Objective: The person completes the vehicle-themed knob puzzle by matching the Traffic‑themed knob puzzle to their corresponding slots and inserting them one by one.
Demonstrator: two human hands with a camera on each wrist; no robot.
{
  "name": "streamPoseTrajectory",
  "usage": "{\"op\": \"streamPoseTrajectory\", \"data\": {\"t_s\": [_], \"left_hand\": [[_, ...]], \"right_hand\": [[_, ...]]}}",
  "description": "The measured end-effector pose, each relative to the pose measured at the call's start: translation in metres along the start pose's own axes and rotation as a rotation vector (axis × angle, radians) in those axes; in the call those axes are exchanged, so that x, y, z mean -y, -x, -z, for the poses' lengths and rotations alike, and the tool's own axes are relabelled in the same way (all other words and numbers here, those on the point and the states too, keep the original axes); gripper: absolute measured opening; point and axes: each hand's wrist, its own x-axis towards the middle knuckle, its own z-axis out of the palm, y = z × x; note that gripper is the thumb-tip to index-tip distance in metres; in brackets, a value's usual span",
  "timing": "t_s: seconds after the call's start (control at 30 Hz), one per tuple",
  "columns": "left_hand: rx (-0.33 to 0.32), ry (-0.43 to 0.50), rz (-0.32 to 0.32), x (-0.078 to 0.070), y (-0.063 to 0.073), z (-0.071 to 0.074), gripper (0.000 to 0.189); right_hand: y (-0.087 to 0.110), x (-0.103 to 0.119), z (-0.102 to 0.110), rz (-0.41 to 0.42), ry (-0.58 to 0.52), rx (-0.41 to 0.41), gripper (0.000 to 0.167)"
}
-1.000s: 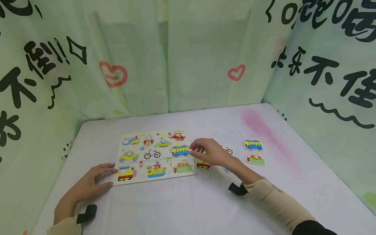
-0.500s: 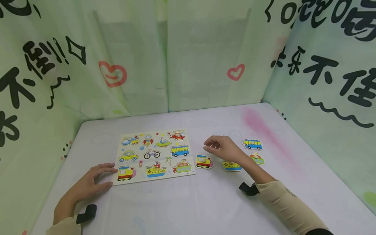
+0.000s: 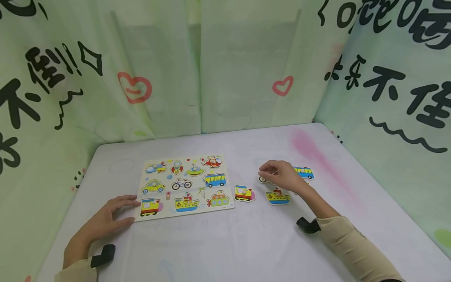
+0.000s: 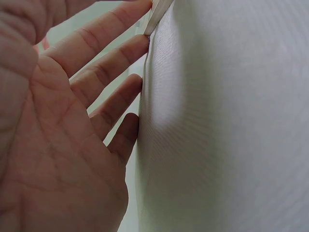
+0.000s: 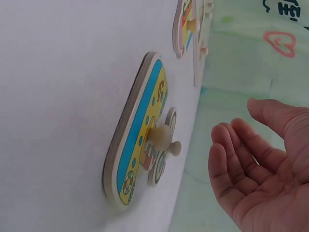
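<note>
My left hand (image 3: 105, 217) rests beside the left edge of a wooden peg-puzzle board (image 3: 168, 211), its fingertips touching that edge. In the left wrist view the fingers of the left hand (image 4: 72, 125) are nearly straight. My right hand (image 3: 283, 174) hovers above a bicycle puzzle piece (image 3: 262, 179), partly covering it. Loosely curved, the fingers of the right hand (image 5: 270, 179) hold nothing in the right wrist view. Nearer me lies a ship piece (image 3: 278, 197) with a wooden knob, and a train piece (image 3: 244, 193) lies close to the board.
A bus piece (image 3: 305, 172) lies behind the right hand. The submarine piece is mostly hidden by that hand and wrist. White cloth covers the table (image 3: 190, 250); printed green curtains (image 3: 239, 51) stand around its back and sides.
My right hand has moved right from the board's right edge to above the bicycle piece, uncovering the train and ship pieces. The left hand stays at the board.
</note>
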Motion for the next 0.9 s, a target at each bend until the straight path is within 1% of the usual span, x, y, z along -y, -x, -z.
{"op": "streamPoseTrajectory", "data": {"t_s": [0.2, 0.43, 0.63, 0.9], "left_hand": [[-0.002, 0.008, -0.012, 0.000, 0.000, 0.000, 0.041], [-0.004, 0.016, -0.010, 0.000, 0.000, 0.000, 0.041], [-0.003, 0.011, -0.002, -0.001, 0.000, 0.000, 0.041], [-0.003, 0.008, 0.000, -0.001, 0.000, 0.001, 0.041]], "right_hand": [[0.000, -0.008, 0.002, -0.020, 0.038, 0.008, 0.020], [-0.001, -0.017, 0.002, -0.033, 0.099, 0.032, 0.021], [-0.004, -0.022, -0.001, -0.025, 0.121, 0.049, 0.019], [-0.009, -0.026, -0.002, -0.037, 0.147, 0.062, 0.018]]}}
